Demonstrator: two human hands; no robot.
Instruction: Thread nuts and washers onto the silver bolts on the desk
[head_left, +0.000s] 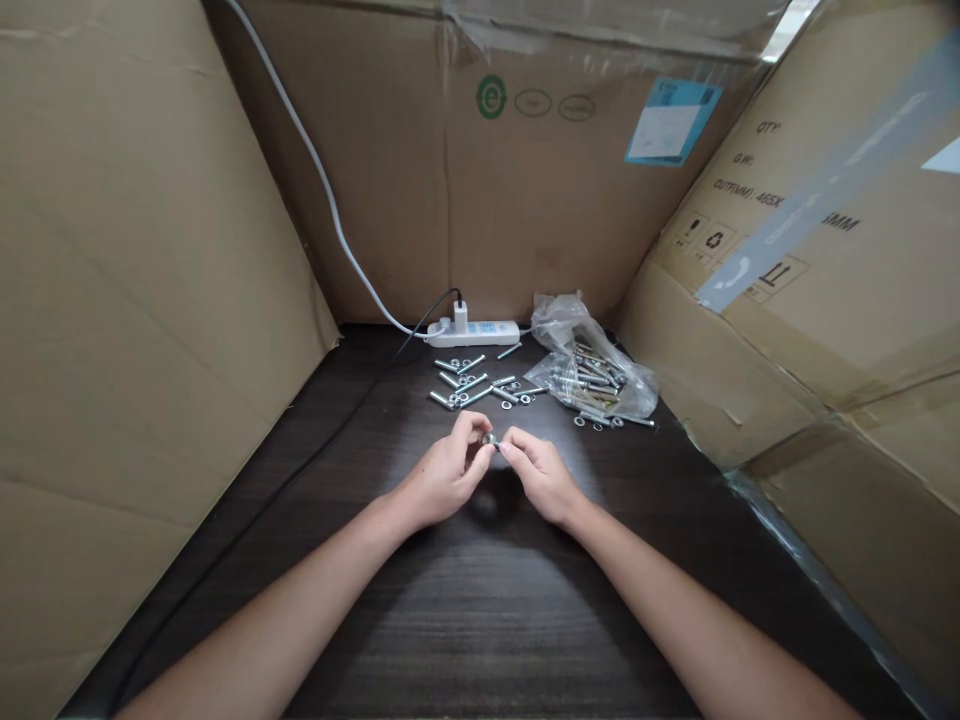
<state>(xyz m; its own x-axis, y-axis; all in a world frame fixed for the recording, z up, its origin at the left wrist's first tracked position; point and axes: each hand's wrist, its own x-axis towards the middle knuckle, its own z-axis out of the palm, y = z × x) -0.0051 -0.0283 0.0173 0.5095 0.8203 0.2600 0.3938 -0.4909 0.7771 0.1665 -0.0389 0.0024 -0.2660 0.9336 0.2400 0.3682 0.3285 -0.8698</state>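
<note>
My left hand (pixel 450 470) and my right hand (pixel 541 474) meet above the dark wooden table (pixel 465 620), fingertips pinched together on a small silver bolt (pixel 491 439) held between them. Both hands are closed round it. Just beyond the hands lies a loose scatter of silver bolts, nuts and washers (pixel 476 385). To the right of that scatter a clear plastic bag (pixel 592 375) holds more bolts, with a few spilled at its front edge.
A white power strip (pixel 474 333) with a plugged-in charger sits at the table's back edge; a white cable (pixel 315 170) runs up the cardboard, and a black cable trails left. Tall cardboard boxes (pixel 135 330) wall in the left, back and right.
</note>
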